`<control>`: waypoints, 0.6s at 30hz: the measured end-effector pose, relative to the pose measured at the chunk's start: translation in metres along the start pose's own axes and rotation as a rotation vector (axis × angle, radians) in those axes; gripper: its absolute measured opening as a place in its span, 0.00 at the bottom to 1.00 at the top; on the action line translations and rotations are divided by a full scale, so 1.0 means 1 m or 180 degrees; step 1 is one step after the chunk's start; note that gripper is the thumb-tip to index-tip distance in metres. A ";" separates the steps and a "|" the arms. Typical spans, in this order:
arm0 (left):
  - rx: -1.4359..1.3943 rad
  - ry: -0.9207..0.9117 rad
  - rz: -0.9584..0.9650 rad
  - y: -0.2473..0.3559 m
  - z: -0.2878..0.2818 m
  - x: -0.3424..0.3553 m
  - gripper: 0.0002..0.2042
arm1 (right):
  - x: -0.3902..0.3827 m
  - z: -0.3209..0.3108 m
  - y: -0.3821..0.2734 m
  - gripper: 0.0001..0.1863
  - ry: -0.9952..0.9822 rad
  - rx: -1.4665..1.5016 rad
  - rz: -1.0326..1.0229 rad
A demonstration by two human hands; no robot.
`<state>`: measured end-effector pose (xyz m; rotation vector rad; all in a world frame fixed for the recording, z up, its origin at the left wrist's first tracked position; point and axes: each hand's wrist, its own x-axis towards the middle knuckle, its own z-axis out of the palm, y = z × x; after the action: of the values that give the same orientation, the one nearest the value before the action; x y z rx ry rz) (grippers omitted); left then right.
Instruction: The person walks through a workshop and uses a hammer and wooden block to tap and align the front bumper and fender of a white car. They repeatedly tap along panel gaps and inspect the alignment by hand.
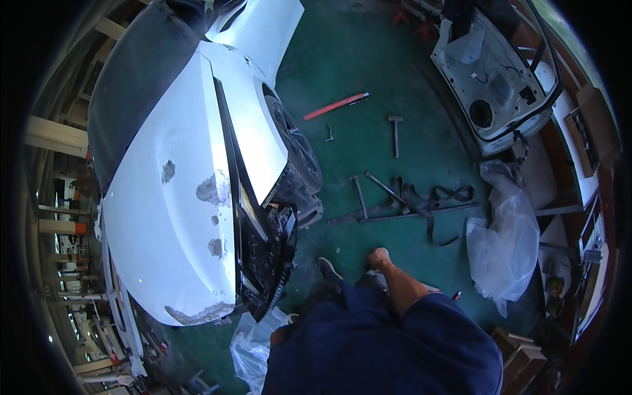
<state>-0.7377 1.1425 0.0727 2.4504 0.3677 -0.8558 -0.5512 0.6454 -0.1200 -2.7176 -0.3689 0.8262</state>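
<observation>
Below me, my right hand point(378, 259) hangs over the green floor with its fingers curled in. What it holds, if anything, is hidden. Of my left arm only a sliver of skin point(279, 335) shows beside my dark blue shirt, and the fingers cannot be made out. Close to that arm is a small pale round thing point(292, 318), too small to name. To my left stands a white car point(164, 230) with grey sanded patches on its hood. Its front corner is stripped, baring black parts point(273, 257) ahead of the front wheel point(289, 135).
On the floor lie a red bar-shaped tool point(336, 105), a hammer point(395, 135), metal bars point(421, 212) and black straps point(454, 193). A detached car door point(494, 85) stands at the right, above clear plastic sheeting point(503, 243). More plastic point(252, 345) lies by the bumper; cardboard boxes point(520, 359) sit lower right.
</observation>
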 end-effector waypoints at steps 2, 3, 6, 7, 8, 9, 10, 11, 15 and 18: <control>-0.0286 0.0033 0.0061 0.013 0.001 -0.002 0.17 | -0.026 0.003 -0.012 0.09 -0.0059 0.1199 0.0586; -0.0206 -0.0072 0.0151 0.020 -0.002 0.001 0.17 | -0.037 0.005 -0.016 0.09 0.0033 0.1666 0.0905; 0.0077 -0.0205 0.0282 0.039 -0.009 0.009 0.16 | -0.052 0.017 -0.003 0.12 0.0304 0.1998 0.1474; 0.0112 -0.0149 0.0296 0.045 -0.011 0.010 0.16 | -0.052 0.023 0.009 0.12 0.0117 0.1955 0.1400; 0.0236 -0.0216 0.0123 0.051 -0.014 0.010 0.16 | -0.048 0.028 0.026 0.13 -0.0190 0.1675 0.1226; 0.0464 -0.0172 0.0479 0.057 -0.018 0.011 0.15 | -0.045 0.035 0.041 0.14 -0.0246 0.1936 0.1289; 0.0772 -0.0239 0.0666 0.063 -0.022 0.013 0.15 | -0.042 0.041 0.056 0.15 -0.0537 0.1926 0.1412; 0.1082 -0.0231 0.0905 0.068 -0.025 0.012 0.15 | -0.043 0.045 0.069 0.16 -0.0497 0.2049 0.1703; 0.0416 0.0226 0.1312 0.077 -0.028 0.006 0.16 | -0.062 0.040 0.106 0.11 -0.0013 0.3542 0.2197; -0.0070 0.0056 0.0774 0.067 -0.017 0.003 0.18 | -0.076 0.025 0.116 0.07 0.0071 0.4537 0.2532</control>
<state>-0.6997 1.0963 0.1076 2.4209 0.0813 -0.7224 -0.6079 0.5178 -0.1401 -1.4044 0.9984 0.7360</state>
